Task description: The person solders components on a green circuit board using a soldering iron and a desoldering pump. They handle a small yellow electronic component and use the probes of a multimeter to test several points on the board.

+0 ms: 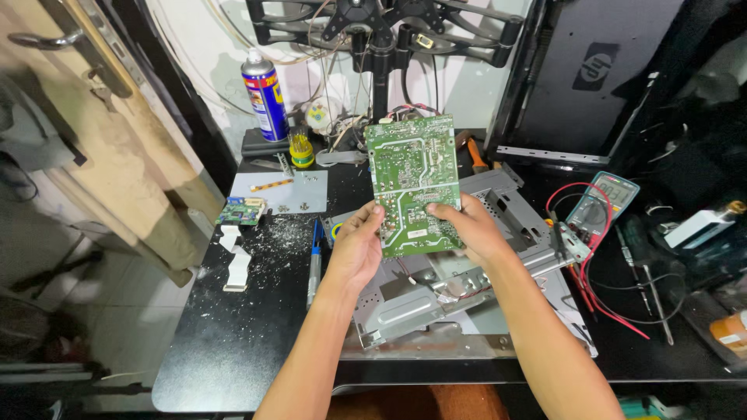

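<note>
Over the black table (233,342), left of the work, lies a small green board (241,211). Then the left hand (356,245) and right hand (471,228) pinch the large circuit board's (412,183) lower edges above the metal chassis (436,288); edge grips seem wisest, fingers off solder.

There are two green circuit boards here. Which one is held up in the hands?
The large green circuit board, gripped at its lower edge by the left hand and right hand. The small green circuit board lies flat on the black table.
</note>
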